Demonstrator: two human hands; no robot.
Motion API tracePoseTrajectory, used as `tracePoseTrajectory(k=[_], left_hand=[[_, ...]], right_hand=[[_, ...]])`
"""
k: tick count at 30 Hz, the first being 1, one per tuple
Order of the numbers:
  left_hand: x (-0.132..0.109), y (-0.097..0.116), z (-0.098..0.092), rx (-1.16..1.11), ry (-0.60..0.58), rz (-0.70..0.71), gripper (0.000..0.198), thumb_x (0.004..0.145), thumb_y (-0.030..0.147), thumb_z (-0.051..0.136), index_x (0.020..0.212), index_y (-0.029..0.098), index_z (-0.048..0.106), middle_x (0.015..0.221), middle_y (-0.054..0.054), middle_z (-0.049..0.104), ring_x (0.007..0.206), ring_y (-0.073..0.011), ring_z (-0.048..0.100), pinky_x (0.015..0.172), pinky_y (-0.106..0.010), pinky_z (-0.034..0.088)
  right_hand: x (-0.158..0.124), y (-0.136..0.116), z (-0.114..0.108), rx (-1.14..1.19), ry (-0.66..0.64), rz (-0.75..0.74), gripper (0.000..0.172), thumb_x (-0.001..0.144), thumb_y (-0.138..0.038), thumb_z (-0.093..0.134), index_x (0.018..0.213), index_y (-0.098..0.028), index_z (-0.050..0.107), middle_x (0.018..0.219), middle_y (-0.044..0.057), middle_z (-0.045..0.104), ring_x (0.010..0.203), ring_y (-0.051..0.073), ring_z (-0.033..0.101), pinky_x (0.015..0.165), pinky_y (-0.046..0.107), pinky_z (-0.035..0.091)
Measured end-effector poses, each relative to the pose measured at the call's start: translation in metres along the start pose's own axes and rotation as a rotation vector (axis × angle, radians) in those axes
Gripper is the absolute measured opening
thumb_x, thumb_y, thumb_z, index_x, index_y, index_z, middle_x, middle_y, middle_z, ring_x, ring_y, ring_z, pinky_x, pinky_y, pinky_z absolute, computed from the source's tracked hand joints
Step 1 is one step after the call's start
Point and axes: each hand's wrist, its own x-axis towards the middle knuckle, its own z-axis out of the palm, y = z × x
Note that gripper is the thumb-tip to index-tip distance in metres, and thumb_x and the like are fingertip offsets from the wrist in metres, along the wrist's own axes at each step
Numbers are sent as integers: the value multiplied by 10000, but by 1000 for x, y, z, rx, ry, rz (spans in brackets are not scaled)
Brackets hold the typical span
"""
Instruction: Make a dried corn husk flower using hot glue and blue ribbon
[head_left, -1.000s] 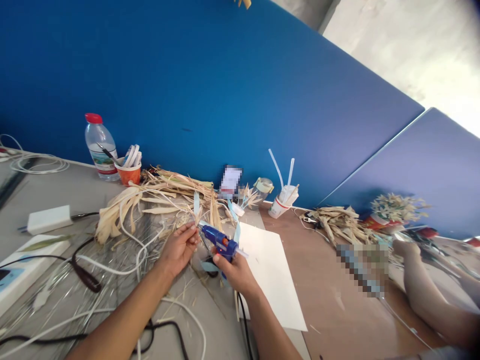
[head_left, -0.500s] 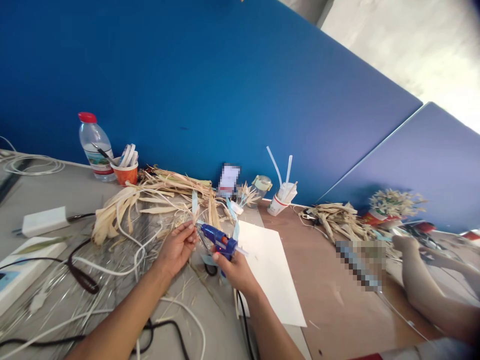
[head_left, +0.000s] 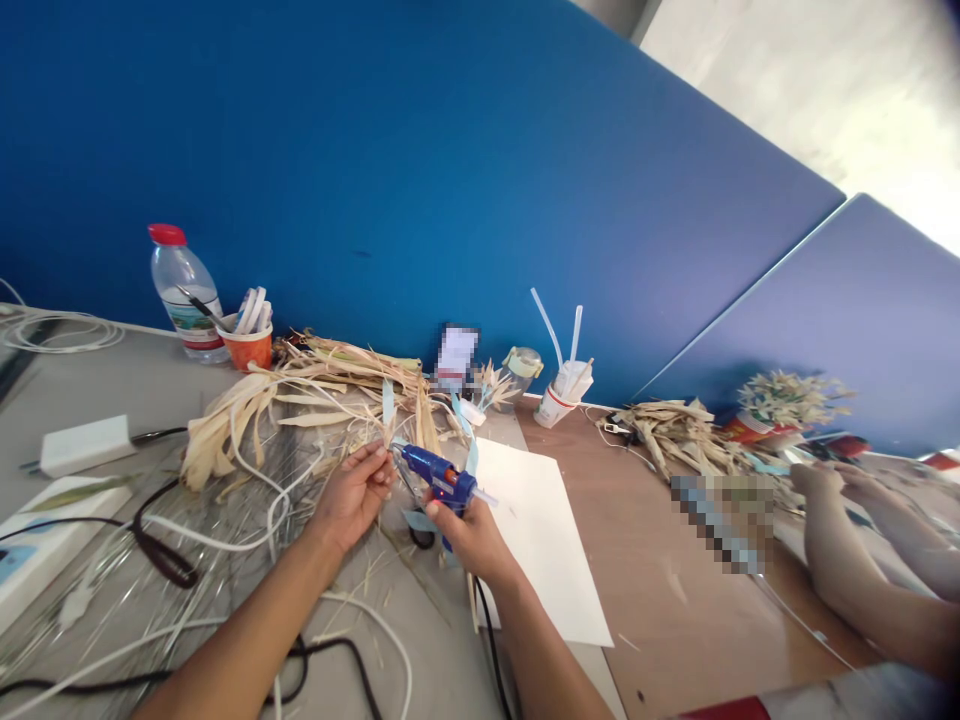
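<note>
My right hand [head_left: 480,538] is wrapped around a blue hot glue gun [head_left: 431,467], its nozzle aimed left and a clear glue stick [head_left: 486,497] poking out of its back. Close to the nozzle, the fingers of my left hand [head_left: 352,497] are pinched together on a small pale strip of dried husk [head_left: 389,431], mostly hidden by the fingertips. Whether nozzle and strip touch, I cannot tell. Behind both hands lies a heap of dried husks [head_left: 349,358]. A white sheet of paper [head_left: 541,545] is right of the glue gun.
White and black cables cross the left side by a power strip [head_left: 56,535]. Along the blue partition [head_left: 420,180] stand a bottle [head_left: 184,290], an orange cup [head_left: 249,350], a phone [head_left: 456,358], a jar [head_left: 523,368] and a paper cup [head_left: 553,408]. Another person's arms [head_left: 847,560] are at right.
My hands and the glue gun stay almost in place. The view has shifted slightly, and the other person's arms at right have moved a little.
</note>
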Motion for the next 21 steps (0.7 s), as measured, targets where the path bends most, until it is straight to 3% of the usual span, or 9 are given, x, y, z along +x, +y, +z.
tracePoseTrajectory(k=[7,21], left_hand=[[-1,0,0,-1,-14,-2,100,639,32,716,702,97,674,604,-17,615,448,-33,437,490,-174,439],[0,0,0,4,-21,-5,95,645,43,716,700,103,667,580,-6,598,449,-39,435,486,-170,430]], right_hand=[[3,-5,-1,38,17,-4,347,792,-488,564,838,-149,622,678,4,556,611,128,472,607,258,412],[-1,-1,0,-8,-22,-23,309,804,-462,568,823,-160,628,713,17,588,662,152,515,641,275,431]])
